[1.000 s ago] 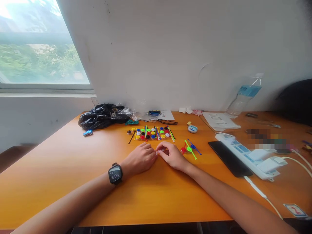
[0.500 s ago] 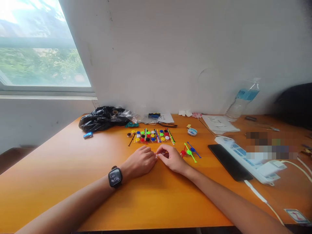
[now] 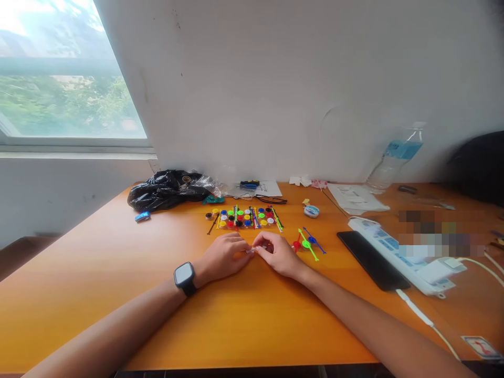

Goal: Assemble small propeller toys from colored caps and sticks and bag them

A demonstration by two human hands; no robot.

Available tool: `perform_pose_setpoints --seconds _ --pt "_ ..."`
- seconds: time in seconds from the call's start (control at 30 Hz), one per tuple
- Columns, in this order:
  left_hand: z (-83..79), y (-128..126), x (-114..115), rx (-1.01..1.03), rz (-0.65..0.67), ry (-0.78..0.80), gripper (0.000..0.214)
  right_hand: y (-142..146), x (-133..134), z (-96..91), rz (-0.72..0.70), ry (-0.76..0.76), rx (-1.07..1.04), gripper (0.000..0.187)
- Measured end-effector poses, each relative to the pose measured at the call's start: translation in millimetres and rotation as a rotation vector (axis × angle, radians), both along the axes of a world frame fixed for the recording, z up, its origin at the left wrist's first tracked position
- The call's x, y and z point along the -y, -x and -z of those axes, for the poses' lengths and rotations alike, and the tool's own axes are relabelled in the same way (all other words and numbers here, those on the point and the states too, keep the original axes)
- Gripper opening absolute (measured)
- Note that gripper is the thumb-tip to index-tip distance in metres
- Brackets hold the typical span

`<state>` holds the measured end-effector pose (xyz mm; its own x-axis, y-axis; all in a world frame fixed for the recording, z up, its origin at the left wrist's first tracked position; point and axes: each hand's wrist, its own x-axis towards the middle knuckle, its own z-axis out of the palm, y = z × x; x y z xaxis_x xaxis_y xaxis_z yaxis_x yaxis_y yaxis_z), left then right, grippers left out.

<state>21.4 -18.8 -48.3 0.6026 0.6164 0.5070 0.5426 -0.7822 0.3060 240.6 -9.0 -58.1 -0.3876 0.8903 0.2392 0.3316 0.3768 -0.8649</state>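
My left hand (image 3: 226,255), with a smartwatch (image 3: 184,274) on its wrist, is closed in a pinch. My right hand (image 3: 279,254) pinches from the other side, and the fingertips of both meet at a small whitish piece (image 3: 251,250), too small to name. Just beyond the hands lie rows of coloured round plastic pieces (image 3: 240,222) with thin coloured sticks (image 3: 278,218) among them. To the right of my right hand are a green spinner-like piece with an arrow-tipped stick (image 3: 306,244), a blue one (image 3: 312,240) and a partly hidden red one (image 3: 296,245).
A black plastic bag (image 3: 163,191) and a small blue packet (image 3: 142,216) lie at the back left. A round container (image 3: 311,211) stands behind the spinners. To the right are a phone (image 3: 370,260), a white power strip (image 3: 397,252) with cables, and a water bottle (image 3: 396,163).
My left hand has turned and its fingers have straightened somewhat, the wrist rolling with it. My right hand stays nearly in place, still pinching. The watch face has gone from dark to pale.
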Motion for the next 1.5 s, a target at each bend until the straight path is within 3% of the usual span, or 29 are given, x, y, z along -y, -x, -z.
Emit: perform_pose_setpoints --seconds 0.33,0.47,0.6,0.83,1.1,1.23,1.37,1.5 --pt "0.1 -2 0 -0.124 0.052 -0.091 0.032 2 -1 0.8 0.008 -0.016 0.051 0.007" --pt "-3.7 0 3 -0.027 -0.042 -0.012 0.014 1 5 -10.2 0.065 -0.224 0.132 0.006" --pt "-11.2 7 4 0.187 -0.187 0.073 0.025 -3 11 -25.6 0.099 -0.405 0.186 0.016" --pt "-10.4 19 -6 0.331 -0.328 0.093 0.025 -10 10 -29.8 0.089 -0.060 0.005 0.049" --pt "-3.6 66 -49 0.376 -0.538 0.008 0.022 -15 4 -25.1 0.104 -0.175 0.080 0.044" --pt "8.3 94 -71 0.394 -0.639 0.063 0.024 -15 5 -23.6 0.076 -0.249 0.141 0.037" --pt "18.6 102 -79 0.322 -0.636 0.164 0.031 -14 7 -25.4 0.056 -0.332 0.190 0.029" --pt "20.0 99 -78 0.220 -0.604 0.170 0.038 -15 9 -26.5 0.033 -0.371 0.228 0.025"
